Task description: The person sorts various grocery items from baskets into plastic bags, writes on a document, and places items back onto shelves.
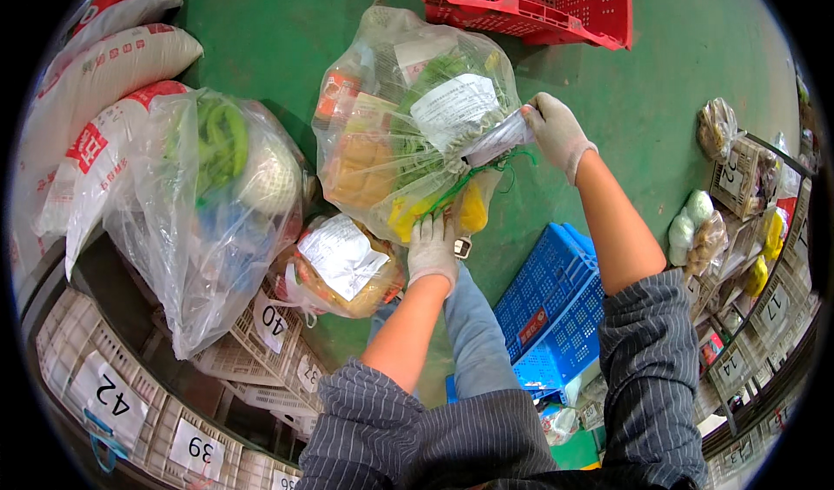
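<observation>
A large clear plastic bag [369, 177] lies before me, packed with leafy greens, a bottle with an orange label, tan blocks and yellow pieces. Green string [473, 177] is gathered at its lower right, and a white printed sheet [453, 106] shows on top. My right hand [558, 134], in a pale glove, pinches a narrow white printed slip [499, 138] over the bag's right side. My left hand [433, 248], also gloved, rests with fingers stretched out against the bag's near edge, beside the yellow pieces. Its fingertips are partly hidden.
Left of it stand another clear bag [208, 238] with green peppers and a smaller bag [339, 264] with a white sheet. White sacks [113, 82] are stacked far left. A red crate [530, 8] lies beyond, a blue crate [552, 299] near right. Racked crates [738, 177] line the right.
</observation>
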The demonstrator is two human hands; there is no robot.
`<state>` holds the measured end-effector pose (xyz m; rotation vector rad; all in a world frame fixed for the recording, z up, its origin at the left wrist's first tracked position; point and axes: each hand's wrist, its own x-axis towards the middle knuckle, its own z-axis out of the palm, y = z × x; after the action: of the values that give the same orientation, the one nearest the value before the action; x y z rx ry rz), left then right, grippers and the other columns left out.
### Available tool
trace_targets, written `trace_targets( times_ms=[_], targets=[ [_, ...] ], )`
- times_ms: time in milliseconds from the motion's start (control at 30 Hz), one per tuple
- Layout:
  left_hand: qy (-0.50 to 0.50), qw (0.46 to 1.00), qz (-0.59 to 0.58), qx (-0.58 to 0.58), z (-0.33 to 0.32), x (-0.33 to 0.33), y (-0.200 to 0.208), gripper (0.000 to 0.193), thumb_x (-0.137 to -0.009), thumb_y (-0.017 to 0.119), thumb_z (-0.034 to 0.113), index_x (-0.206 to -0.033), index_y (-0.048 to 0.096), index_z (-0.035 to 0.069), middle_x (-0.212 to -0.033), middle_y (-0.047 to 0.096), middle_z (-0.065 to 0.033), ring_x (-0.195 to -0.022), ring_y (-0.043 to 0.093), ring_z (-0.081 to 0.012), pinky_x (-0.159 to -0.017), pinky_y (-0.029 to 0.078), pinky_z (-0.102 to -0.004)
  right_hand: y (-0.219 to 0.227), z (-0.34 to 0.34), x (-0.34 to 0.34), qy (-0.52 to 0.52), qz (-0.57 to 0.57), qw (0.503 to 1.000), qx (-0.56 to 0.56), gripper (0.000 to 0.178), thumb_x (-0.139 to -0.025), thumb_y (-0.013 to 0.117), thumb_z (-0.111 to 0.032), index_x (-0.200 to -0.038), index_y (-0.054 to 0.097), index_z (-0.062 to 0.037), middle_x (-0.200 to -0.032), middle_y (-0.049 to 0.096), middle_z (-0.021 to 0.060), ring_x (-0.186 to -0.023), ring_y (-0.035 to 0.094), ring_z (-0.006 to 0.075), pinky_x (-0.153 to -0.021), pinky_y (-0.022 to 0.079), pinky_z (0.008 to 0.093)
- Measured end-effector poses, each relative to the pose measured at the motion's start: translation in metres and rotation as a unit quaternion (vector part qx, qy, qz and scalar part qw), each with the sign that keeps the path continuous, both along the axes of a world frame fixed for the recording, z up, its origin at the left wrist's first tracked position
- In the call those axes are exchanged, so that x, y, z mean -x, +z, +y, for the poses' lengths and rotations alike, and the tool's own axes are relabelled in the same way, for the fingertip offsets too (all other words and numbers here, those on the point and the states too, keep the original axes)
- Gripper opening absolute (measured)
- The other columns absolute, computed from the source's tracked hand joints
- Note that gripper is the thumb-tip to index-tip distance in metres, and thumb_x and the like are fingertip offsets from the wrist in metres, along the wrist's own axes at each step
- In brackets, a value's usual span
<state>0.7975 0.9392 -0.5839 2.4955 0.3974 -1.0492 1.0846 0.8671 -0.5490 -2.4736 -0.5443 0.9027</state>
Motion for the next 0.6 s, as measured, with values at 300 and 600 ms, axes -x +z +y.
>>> trace_targets(
  times_ms=[300,600],
  targets=[
    [0.053,0.989,-0.138,0.004,0.009,-0.006,0.03,0.065,-0.076,0.061,0.021,-0.138,0.04,0.011,-0.144,0.034,-0.0081,-0.132,0.028,-0.0321,-0.112,0.019,-0.0439,0.04,-0.002,0.029,0.061,0.032,0.997,0.039,0.027,-0.091,0.054,-0.023,-0.093,0.058,0.0039,-0.088,0.063,0.0219,-0.084,0.062,0.0319,-0.074,0.047,0.0378],
    [0.104,0.988,-0.119,0.004,0.015,-0.096,0.056,0.069,-0.072,0.067,0.02,-0.136,0.042,0.016,-0.135,0.041,-0.0106,-0.104,0.052,-0.0278,-0.086,0.044,-0.0419,0.03,0.005,0.07,-0.243,0.213,0.93,-0.175,0.037,-0.081,0.072,-0.026,-0.105,0.062,0.0005,-0.091,0.065,0.0059,-0.084,0.058,0.0111,-0.072,0.047,0.027]
  ],
)
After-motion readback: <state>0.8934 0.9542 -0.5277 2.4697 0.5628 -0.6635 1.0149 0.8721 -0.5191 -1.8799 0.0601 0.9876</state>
